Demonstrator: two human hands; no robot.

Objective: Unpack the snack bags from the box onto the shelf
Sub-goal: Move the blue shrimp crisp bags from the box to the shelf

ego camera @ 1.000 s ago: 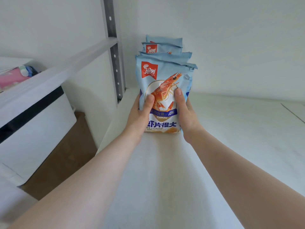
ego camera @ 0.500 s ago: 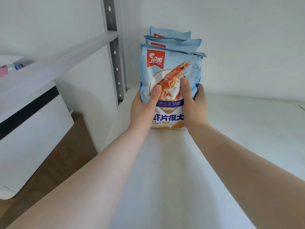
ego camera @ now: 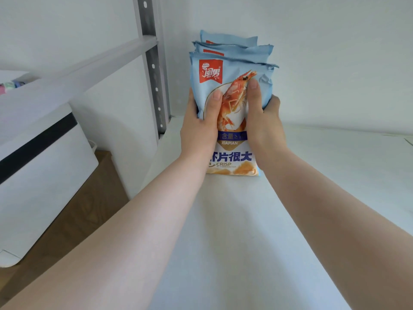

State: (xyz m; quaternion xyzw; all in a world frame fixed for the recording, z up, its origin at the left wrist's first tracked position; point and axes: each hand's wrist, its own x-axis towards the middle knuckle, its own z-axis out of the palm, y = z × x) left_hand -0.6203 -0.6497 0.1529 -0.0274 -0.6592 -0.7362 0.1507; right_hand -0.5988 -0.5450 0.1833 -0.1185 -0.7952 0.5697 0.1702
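Note:
Several light blue snack bags with a shrimp picture stand upright in a row on the white shelf (ego camera: 312, 175), in its back left corner. The front snack bag (ego camera: 232, 159) is held from both sides. My left hand (ego camera: 199, 128) grips its left edge, thumb across the front. My right hand (ego camera: 263, 121) grips its right edge, thumb on the shrimp and fingers curled behind. The top edges of the rear snack bags (ego camera: 234, 44) show above it. The box is not visible.
A grey perforated shelf upright (ego camera: 154, 70) stands just left of the bags, with a horizontal rail (ego camera: 89, 66) running toward me. A white cabinet with a black stripe (ego camera: 38, 171) sits lower left over a wooden floor (ego camera: 73, 218). White walls close the corner.
The bags look nearer and larger as the view moved in. Both thumbs have slid higher on the front bag, which is now squeezed and creased at the upper right.

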